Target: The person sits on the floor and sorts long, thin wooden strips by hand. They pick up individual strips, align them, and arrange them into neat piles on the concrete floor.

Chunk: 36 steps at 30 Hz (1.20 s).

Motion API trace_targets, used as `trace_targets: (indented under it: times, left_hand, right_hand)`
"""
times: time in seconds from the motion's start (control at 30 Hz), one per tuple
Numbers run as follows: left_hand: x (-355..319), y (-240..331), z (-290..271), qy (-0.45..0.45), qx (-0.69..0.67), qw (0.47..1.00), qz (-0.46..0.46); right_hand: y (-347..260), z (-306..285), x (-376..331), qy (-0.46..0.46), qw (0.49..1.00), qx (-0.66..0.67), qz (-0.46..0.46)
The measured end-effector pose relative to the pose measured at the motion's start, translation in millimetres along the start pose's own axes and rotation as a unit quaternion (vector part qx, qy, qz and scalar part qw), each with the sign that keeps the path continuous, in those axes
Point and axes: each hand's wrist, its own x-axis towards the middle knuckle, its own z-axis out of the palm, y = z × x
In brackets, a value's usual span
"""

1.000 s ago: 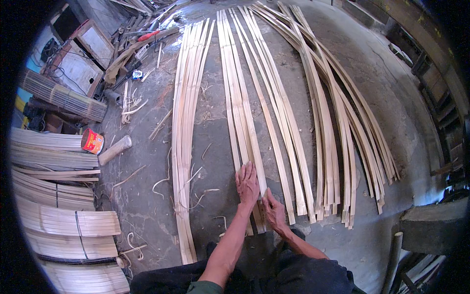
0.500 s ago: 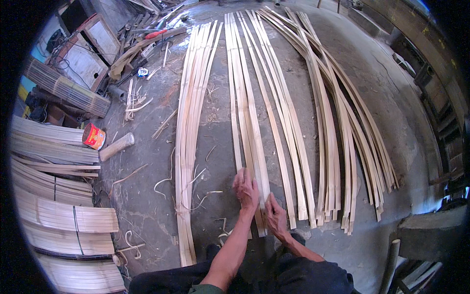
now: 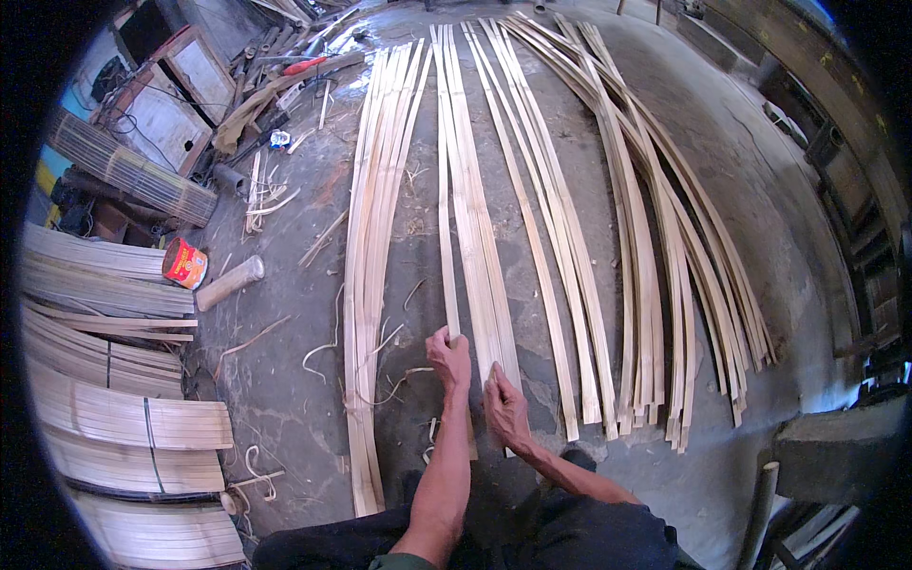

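My left hand [image 3: 448, 359] is closed on the near end of a long, pale bamboo strip [image 3: 444, 228], its thumb lying along the top. To the right of that strip, several bamboo strips [image 3: 483, 285] lie side by side, running away across the floor. At their near ends my right hand [image 3: 506, 410] is closed, thumb and forefinger pressed together at the edge of the strips. The right palm hides part of these ends.
Further bundles of strips lie left [image 3: 375, 256] and right [image 3: 570, 275], with crossed strips [image 3: 665, 218] beyond. Tied bundles [image 3: 133, 408], a red tub [image 3: 185, 263] and a short wooden cylinder [image 3: 231, 283] sit at the left. Thin shavings [image 3: 323, 356] litter the concrete floor.
My left hand has moved left and a little nearer, bringing the single strip leftward, away from the others. My right hand has shifted left too, and the middle strips now lie closer together.
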Motion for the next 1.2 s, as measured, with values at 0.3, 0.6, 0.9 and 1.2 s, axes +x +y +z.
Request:
trace_targets:
  times: [0.3, 0.6, 0.9, 1.2]
  left_hand:
    - [-2.6, -5.9, -14.0, -0.030, -0.081, 0.996, -0.018]
    - [-9.5, -3.4, -12.7, 0.011, -0.041, 0.999, 0.004]
    - [-9.5, 9.7, -12.0, 0.015, -0.043, 0.999, 0.021]
    - [-6.7, 4.9, -15.4, -0.059, -0.025, 0.996, -0.055]
  right_hand:
    - [42.3, 29.6, -24.0, 0.008, 0.999, 0.014, 0.027]
    - [37.2, 27.6, -34.5, 0.004, 0.999, -0.001, 0.054]
    - [38.4, 22.9, -27.7, -0.042, 0.996, -0.029, 0.076]
    - [27.0, -0.4, -14.1, -0.097, 0.979, -0.113, 0.139]
